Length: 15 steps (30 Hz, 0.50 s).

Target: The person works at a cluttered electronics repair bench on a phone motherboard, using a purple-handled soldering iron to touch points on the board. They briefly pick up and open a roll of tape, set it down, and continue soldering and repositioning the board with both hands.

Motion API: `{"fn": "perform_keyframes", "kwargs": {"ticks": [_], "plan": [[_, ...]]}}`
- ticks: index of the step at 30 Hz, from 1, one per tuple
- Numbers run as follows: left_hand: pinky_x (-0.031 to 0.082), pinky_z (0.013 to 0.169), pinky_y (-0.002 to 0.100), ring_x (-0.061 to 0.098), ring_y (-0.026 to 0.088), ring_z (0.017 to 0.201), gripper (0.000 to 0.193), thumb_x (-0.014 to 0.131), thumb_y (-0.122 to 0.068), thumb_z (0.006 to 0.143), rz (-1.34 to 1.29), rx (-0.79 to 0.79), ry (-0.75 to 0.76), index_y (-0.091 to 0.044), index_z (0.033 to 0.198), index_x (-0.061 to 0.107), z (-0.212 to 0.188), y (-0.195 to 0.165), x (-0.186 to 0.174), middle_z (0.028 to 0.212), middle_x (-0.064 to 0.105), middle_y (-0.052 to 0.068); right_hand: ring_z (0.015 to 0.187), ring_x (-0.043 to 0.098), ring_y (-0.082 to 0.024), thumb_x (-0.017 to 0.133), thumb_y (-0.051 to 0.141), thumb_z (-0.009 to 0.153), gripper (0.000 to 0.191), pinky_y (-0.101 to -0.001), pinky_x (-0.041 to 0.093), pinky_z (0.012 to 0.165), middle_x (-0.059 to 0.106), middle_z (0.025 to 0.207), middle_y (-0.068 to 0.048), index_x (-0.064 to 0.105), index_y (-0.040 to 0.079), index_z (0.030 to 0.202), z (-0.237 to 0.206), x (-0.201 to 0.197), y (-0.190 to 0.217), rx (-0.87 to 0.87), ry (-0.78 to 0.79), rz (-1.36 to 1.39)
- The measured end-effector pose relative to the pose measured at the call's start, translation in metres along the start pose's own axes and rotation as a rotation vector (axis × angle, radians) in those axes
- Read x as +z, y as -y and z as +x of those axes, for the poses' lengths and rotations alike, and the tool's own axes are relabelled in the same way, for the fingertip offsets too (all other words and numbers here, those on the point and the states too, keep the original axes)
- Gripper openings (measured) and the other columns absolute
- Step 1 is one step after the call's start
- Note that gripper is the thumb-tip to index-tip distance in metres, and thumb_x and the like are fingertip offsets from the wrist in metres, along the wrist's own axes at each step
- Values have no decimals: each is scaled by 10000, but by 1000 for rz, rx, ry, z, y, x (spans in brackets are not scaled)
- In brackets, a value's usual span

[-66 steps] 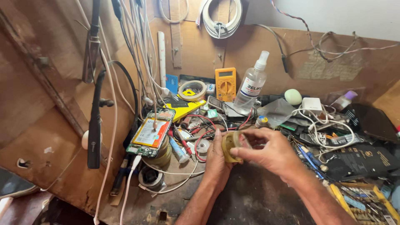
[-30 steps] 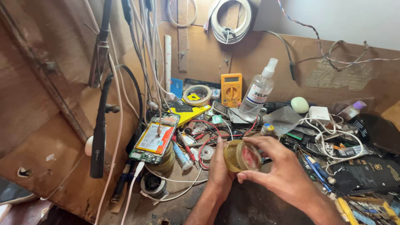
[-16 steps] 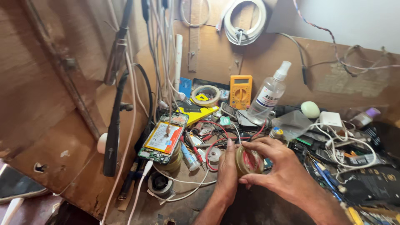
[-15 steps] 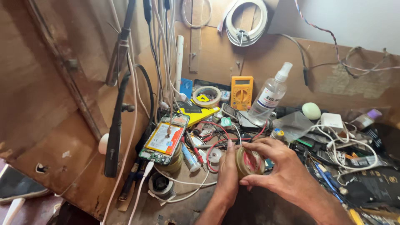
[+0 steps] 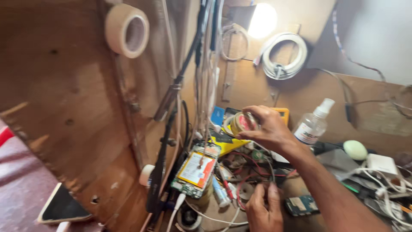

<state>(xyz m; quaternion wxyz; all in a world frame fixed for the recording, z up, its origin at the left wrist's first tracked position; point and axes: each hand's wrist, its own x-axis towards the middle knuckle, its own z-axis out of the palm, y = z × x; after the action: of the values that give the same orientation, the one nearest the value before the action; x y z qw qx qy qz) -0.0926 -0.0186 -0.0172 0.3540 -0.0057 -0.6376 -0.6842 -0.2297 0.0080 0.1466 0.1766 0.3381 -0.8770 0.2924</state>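
Tape roll [image 5: 243,123], round and glossy, sits in right hand [image 5: 268,129] fingers.

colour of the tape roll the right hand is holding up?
Brownish tan, translucent, with a reddish inside; the tape roll sits in the right hand. Head view, the only one.

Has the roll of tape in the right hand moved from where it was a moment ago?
Yes. The right hand has carried the tape roll away from the body, toward the back wall; it is now level with the spray bottle, which it was well in front of before.

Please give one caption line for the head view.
Right hand holds a tape roll above a cluttered bench; left hand rests near an opened phone.
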Motion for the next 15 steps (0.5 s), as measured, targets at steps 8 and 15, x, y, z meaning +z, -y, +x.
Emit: {"fn": "perform_keyframes", "kwargs": {"ticks": [8,15], "plan": [[497,495,343,676,176,551,279,680,-253,980,80,-21,-59,-49,791,670,4,16,-3,679,706,83,995,688,-362,865,232,630,493,-443,534,894,729,1014,-217,719,6,1042,54,53,-14,104,132,-103],[482,491,339,634,178,543,240,683,-244,977,24,-89,-7,-44,845,675,2,17,1,672,649,75,887,719,-365,849,373,679,535,-464,562,802,725,921,-244,716,-40,994,57,75,-52,167,142,-135]]}}
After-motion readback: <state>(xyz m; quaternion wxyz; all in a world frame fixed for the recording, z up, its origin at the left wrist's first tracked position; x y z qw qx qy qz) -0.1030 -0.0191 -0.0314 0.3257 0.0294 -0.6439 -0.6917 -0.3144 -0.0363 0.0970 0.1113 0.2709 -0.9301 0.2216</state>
